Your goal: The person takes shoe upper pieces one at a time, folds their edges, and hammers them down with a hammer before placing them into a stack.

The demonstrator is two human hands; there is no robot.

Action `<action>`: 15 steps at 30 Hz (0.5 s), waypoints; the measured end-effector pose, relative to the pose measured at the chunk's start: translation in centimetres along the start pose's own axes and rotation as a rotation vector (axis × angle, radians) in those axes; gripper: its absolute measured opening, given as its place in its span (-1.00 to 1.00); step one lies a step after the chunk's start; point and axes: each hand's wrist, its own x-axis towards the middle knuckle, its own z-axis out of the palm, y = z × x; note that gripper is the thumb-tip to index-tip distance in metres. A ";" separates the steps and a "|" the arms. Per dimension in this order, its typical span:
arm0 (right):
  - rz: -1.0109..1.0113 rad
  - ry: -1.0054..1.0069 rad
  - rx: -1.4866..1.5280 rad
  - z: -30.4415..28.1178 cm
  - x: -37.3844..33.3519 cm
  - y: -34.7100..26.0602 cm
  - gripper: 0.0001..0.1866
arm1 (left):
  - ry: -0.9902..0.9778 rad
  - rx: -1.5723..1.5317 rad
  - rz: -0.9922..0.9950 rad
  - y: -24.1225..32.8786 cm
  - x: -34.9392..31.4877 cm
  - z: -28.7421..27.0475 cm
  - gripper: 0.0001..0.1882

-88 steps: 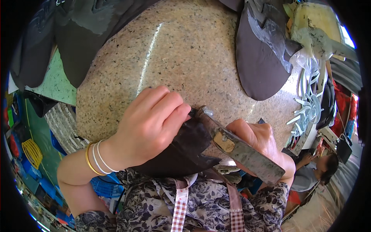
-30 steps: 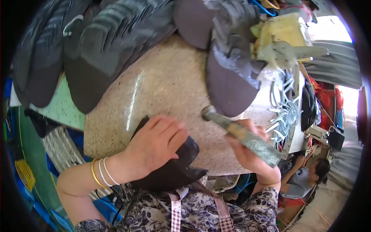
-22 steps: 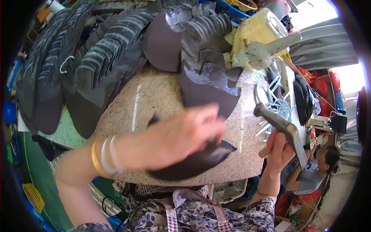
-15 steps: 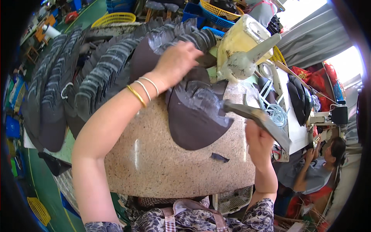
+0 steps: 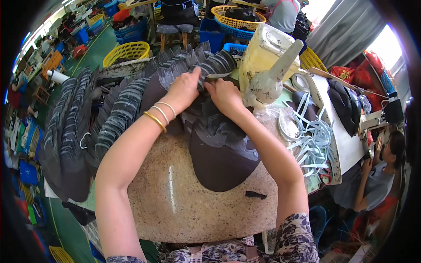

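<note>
My left hand (image 5: 184, 89) and my right hand (image 5: 224, 95) meet at the far middle of the stone-topped table (image 5: 153, 193). Their fingers pinch the edge of a dark, sheet-like piece (image 5: 218, 76). Closed fingers hide much of that piece. Beneath my right forearm lies a stack of dark grey, rounded cut pieces (image 5: 221, 164), whose upper parts carry a whitish, glue-like smear. More such pieces stand in long overlapping rows (image 5: 120, 109) to the left, some under my left wrist.
A yellowish, stained container (image 5: 265, 52) with a pale cone-shaped part stands beyond my right hand. Tangled light blue strips (image 5: 313, 140) lie at the right. A small dark scrap (image 5: 256, 194) rests near the front. Another person (image 5: 377, 175) sits at the right; yellow baskets (image 5: 127, 52) stand behind.
My right hand has moved far and left to join the left; the hammer it held is no longer seen. My left hand has drawn slightly left and nearer. The view has tilted up.
</note>
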 end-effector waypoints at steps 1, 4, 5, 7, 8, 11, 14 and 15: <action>0.001 0.005 -0.007 -0.6 0.0 -0.2 -0.58 | -0.117 -0.145 -0.055 0.0 0.4 -1.3 -0.59; -0.051 -0.018 0.007 -0.2 0.0 0.2 -0.58 | -0.297 -0.316 -0.120 -0.4 0.6 -3.4 -0.51; -0.049 -0.013 0.008 -0.2 -0.1 0.1 -0.58 | -0.317 -0.308 -0.140 -0.4 0.6 -3.6 -0.49; -0.068 -0.011 0.004 -0.5 -0.1 -0.3 -0.59 | -0.300 -0.264 -0.068 -0.6 0.4 -3.5 -0.49; -0.071 -0.008 0.005 -0.8 -0.2 -0.6 -0.59 | -0.298 -0.261 -0.067 -0.8 0.4 -3.3 -0.49; -0.107 0.054 0.070 -1.8 -1.1 -1.3 -0.63 | -0.314 -0.308 -0.124 -0.8 0.5 -3.1 -0.52; -0.128 0.027 0.043 -1.9 -1.2 -1.2 -0.65 | -0.358 -0.291 -0.175 -0.1 1.0 -3.6 -0.60; -0.095 0.014 0.036 -1.4 -0.9 -0.9 -0.65 | -0.358 -0.291 -0.172 -0.1 1.1 -3.6 -0.60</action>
